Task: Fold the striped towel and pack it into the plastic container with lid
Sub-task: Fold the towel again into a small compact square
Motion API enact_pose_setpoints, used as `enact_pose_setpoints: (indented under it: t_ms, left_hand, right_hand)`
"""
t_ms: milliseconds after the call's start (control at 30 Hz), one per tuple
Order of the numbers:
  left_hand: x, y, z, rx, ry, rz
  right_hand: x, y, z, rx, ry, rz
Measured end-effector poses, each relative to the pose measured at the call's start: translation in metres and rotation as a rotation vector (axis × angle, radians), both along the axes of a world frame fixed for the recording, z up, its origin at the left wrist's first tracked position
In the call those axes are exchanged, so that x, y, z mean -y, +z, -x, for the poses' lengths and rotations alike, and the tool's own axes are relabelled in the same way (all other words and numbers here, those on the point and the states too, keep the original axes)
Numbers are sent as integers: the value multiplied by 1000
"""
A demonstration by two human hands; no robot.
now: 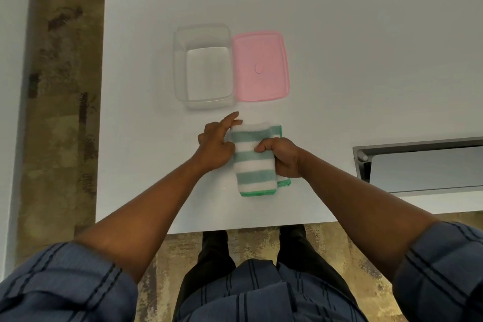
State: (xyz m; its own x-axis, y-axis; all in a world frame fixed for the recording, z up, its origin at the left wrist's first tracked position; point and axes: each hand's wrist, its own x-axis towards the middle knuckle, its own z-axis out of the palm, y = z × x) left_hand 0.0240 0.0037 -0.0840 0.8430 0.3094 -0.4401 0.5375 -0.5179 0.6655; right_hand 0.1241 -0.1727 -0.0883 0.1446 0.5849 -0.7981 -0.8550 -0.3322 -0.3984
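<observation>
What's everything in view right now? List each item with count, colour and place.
striped towel: one, green and white, folded, near table edge, between both hands
plastic container: one, clear, open, beyond the towel
lid: one, pink, flat on table, right of the container
table: one, white
tray: one, grey, table's right edge
left hand: against towel's left side
right hand: gripping towel's right side

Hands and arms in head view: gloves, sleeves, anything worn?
Both bare: left hand and right hand have no gloves, and no rings or watch are visible. Forearms uncovered; blue sleeves with dark stripes are pushed up near the elbows.
</observation>
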Motion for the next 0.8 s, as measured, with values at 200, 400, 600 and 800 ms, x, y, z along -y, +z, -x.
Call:
enact_pose_setpoints:
  t_ms: [200,400,600,800]
  left_hand:
    - [-16,3,-24,-123,-311,-225]
    - [-17,-3,-31,-84,-285,-229]
    - [-18,-13,-27,31,-190,63]
    - [-12,-11,-31,-62,-426,-197]
  right_hand:
    - [-1,6,-1,41,50,57]
    - [11,6,-12,267,39,60]
    - [16,5,-14,472,88,103]
    - [18,-3,-14,578,97,240]
